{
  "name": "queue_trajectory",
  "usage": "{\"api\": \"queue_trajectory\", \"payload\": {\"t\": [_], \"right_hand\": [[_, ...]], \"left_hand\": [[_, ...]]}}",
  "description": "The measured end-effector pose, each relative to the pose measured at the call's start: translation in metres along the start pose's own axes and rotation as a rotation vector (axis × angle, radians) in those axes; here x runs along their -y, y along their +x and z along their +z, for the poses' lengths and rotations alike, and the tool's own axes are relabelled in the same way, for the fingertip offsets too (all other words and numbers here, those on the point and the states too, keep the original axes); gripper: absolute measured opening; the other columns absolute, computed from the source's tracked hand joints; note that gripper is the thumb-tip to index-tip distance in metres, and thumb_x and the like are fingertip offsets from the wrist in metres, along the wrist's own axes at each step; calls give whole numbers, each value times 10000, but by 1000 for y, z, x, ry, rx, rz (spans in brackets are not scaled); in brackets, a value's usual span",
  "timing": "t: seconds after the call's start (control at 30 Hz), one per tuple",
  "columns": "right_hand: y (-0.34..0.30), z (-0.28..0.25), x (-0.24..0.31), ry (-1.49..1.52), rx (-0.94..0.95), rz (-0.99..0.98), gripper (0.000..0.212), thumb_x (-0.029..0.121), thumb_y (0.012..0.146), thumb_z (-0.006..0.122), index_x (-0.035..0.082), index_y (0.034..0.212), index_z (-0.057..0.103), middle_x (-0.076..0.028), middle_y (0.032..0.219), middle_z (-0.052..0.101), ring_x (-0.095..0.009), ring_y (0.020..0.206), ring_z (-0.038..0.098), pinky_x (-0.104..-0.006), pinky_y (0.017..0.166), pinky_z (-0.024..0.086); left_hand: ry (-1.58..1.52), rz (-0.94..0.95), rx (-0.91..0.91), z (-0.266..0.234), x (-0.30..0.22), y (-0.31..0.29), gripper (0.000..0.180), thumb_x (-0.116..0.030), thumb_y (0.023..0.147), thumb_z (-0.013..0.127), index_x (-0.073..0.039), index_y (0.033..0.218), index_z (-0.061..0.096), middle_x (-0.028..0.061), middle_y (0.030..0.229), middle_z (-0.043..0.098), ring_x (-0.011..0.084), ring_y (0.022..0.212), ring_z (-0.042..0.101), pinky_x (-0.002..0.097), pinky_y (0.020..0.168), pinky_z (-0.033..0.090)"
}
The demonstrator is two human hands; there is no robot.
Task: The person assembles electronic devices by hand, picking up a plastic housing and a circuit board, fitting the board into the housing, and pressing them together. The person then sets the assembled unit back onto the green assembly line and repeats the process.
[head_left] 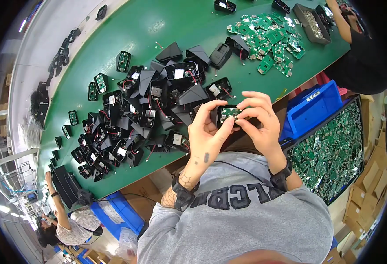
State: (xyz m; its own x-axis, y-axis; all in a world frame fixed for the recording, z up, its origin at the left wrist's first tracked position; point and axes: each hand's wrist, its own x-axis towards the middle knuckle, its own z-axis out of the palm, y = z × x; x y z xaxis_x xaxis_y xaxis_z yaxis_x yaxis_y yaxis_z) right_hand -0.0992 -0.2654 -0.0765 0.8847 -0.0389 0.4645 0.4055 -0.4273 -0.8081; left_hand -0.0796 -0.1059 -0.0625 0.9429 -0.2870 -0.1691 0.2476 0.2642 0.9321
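Between my two hands, just off the table's near edge, is a small black plastic housing with a green circuit board (pixel 227 112) in its open face. My left hand (pixel 207 133) grips the housing from the left, its thumb pressed against the board's lower edge. My right hand (pixel 263 125) closes on the right side, with thumb and fingertips pinched at the board. How deep the board sits in the housing is hidden by my fingers. A large heap of black housings (pixel 189 94), many with red wires and white or metal parts inside, lies to the left of my hands.
A pile of loose green circuit boards (pixel 275 35) lies on the green table (pixel 158 27) beyond my hands. A tray of small metal parts (pixel 313 24) stands at far right. A blue bin (pixel 313 112) and a crate of boards (pixel 334 154) are on my right. Co-workers are at both sides.
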Motion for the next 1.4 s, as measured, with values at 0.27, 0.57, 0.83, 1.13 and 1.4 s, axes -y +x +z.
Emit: {"api": "queue_trajectory", "payload": {"t": [0.27, 0.57, 0.83, 1.13, 1.4], "right_hand": [[6, -12, -1, -110, -5, -212, 142, 52, 753, 696, 57, 840, 584, -89, 1005, 630, -299, 1122, 548, -503, 1007, 384], [2, -27, 0, 305, -59, 403, 185, -18, 811, 662, -26, 994, 691, -102, 1079, 628, -190, 995, 583, -300, 893, 445], [-4, -7, 0, 90, -119, 222, 215, -57, 695, 750, 2, 897, 705, -78, 935, 650, -216, 959, 600, -316, 837, 479], [1, -2, 6, -225, -63, -161, 125, 2, 753, 702, 62, 849, 649, -31, 902, 704, -267, 994, 615, -420, 914, 419], [2, -7, 5, 222, 21, 175, 148, -30, 744, 688, 25, 881, 695, -40, 854, 679, -259, 1100, 499, -415, 987, 363]], "left_hand": [[-33, -112, 46, -5, -2, 3, 340, -22, 893, 615, 3, 1205, 482, 104, 1052, 601, 167, 874, 660, 266, 703, 589], [-37, -54, 34, -4, -9, -1, 349, -4, 886, 611, 3, 1209, 479, 111, 1056, 601, 180, 915, 651, 282, 707, 598], [96, 72, -56, -1, 0, -1, 344, 16, 852, 639, -7, 1181, 539, 77, 989, 642, 89, 820, 639, 203, 671, 543], [225, 70, -101, -6, 12, 3, 328, 2, 852, 647, -16, 1165, 554, 31, 933, 643, 30, 761, 603, 166, 613, 489], [130, 98, -125, -3, 6, 4, 336, -11, 846, 658, -25, 1167, 559, 12, 839, 643, 9, 677, 580, 149, 548, 440]]}}
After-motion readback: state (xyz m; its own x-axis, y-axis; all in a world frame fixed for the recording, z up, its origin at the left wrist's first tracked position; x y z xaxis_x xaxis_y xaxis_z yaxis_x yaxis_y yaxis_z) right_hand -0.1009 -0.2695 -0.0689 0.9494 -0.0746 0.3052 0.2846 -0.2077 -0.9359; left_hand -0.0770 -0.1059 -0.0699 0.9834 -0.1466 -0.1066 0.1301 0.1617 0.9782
